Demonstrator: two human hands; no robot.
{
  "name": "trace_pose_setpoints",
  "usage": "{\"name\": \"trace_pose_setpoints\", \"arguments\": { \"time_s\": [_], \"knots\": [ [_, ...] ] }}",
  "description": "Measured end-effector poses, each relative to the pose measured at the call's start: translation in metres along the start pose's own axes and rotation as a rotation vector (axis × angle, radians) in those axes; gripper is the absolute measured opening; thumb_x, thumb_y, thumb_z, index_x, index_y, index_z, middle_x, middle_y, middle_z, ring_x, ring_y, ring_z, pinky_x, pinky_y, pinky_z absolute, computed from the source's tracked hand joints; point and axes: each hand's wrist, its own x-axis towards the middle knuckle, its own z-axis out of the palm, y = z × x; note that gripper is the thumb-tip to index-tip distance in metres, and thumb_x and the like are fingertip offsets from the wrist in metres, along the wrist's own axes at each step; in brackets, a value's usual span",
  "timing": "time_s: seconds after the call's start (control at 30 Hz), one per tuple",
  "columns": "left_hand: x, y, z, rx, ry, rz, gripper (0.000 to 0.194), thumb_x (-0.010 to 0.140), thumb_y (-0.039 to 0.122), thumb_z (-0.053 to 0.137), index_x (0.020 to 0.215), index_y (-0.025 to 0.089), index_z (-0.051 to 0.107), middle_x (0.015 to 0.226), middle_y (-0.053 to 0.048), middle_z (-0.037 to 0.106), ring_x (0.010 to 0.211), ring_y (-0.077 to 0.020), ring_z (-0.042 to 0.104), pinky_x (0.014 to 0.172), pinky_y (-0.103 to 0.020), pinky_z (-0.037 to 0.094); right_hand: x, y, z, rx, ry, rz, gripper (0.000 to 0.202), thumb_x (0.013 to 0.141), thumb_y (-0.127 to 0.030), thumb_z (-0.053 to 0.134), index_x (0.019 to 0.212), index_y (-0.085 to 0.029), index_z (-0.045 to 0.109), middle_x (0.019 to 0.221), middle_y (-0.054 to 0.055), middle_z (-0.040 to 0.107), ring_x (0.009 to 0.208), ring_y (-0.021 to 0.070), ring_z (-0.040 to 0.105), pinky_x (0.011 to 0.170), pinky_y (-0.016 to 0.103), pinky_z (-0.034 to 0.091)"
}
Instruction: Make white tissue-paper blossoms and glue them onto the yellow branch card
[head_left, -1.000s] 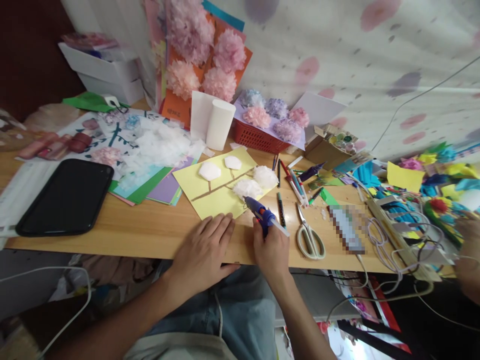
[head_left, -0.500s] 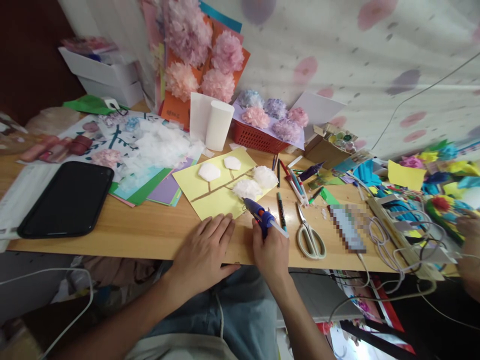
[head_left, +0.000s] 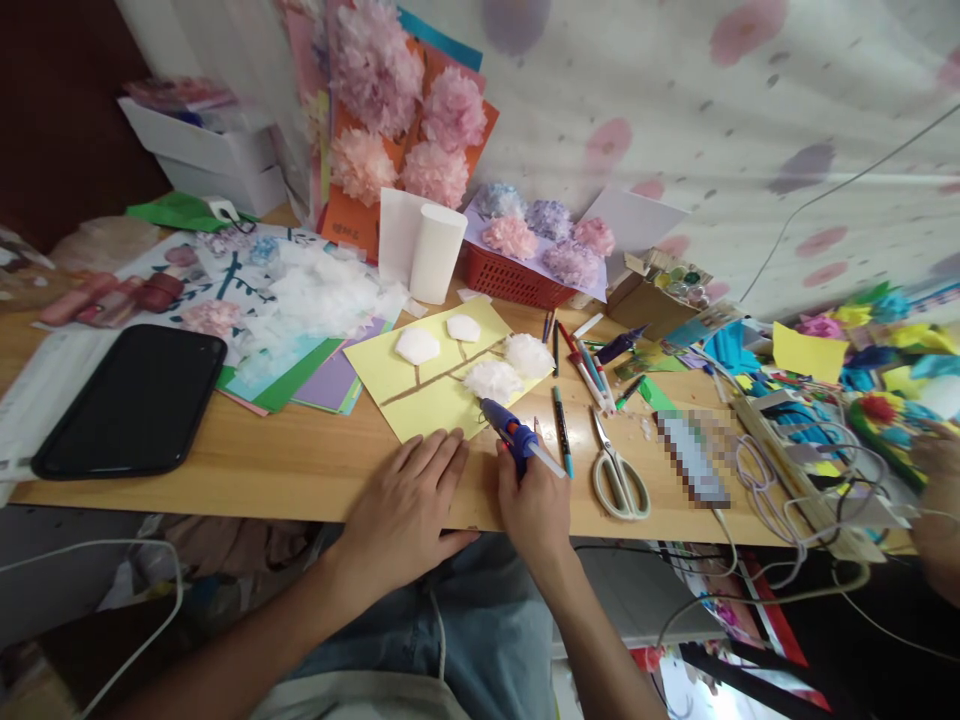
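Observation:
A yellow sheet of paper (head_left: 371, 362) lies on the table, with a brown branch drawn across it. Two flat white paper shapes (head_left: 418, 346) sit along the upper side of the branch. Below and right of it are two fluffy cotton tufts (head_left: 493, 381). My right hand (head_left: 534, 505) is closed around a blue hot glue gun (head_left: 511, 428), whose nozzle points up-left, close to the lower tuft; a clear glue stick juts from its back. My left hand (head_left: 405, 500) rests flat, fingers stretched, fingertips at the sheet's lower edge.
Scissors (head_left: 619, 470), a teal pen (head_left: 562, 432) and several markers lie to the right. A black tablet (head_left: 131, 400), coloured papers and a heap of cotton (head_left: 315, 285) are at left. Behind stands a red basket (head_left: 517, 280) of paper flowers. Another person's hand (head_left: 937, 500) shows far right.
My right hand and the glue gun have shifted slightly left. My left hand stays where it was on the table, and the sheet has not visibly moved.

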Motion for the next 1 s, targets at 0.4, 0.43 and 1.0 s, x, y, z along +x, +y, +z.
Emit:
{"name": "trace_pose_setpoints", "arguments": {
  "time_s": [0.4,0.43,1.0],
  "knots": [
    [0.001,0.0002,-0.0008,-0.002,0.031,0.007,0.082,0.09,0.064,0.058,0.148,0.008,0.047,0.155,-0.018,0.048,0.14,-0.0333,0.044,0.117,-0.047,0.032,0.004,-0.0002,0.0006,0.024,0.041,0.003,0.028,0.101,-0.034,0.044,0.101,-0.019,0.067,0.083,0.008,0.071,0.073,0.0236,0.068,0.064,0.032,0.05],
    [0.0008,0.0003,-0.0009,-0.004,0.028,0.008,0.082,0.09,0.064,0.058,0.148,0.008,0.047,0.155,-0.018,0.048,0.14,-0.0334,0.044,0.117,-0.047,0.031,0.0037,-0.0008,0.0011,0.019,0.033,0.0,0.028,0.101,-0.035,0.044,0.1,-0.019,0.067,0.082,0.008,0.071,0.071,0.0235,0.068,0.063,0.032,0.05],
    [0.0009,0.0004,-0.0007,-0.003,0.014,0.007,0.084,0.088,0.064,0.061,0.148,0.006,0.047,0.154,-0.018,0.048,0.141,-0.0336,0.043,0.118,-0.048,0.032,-0.0016,0.002,-0.0007,0.02,0.002,0.004,0.028,0.1,-0.034,0.044,0.104,-0.018,0.066,0.085,0.009,0.072,0.073,0.0241,0.069,0.065,0.033,0.052]
  ]
}}
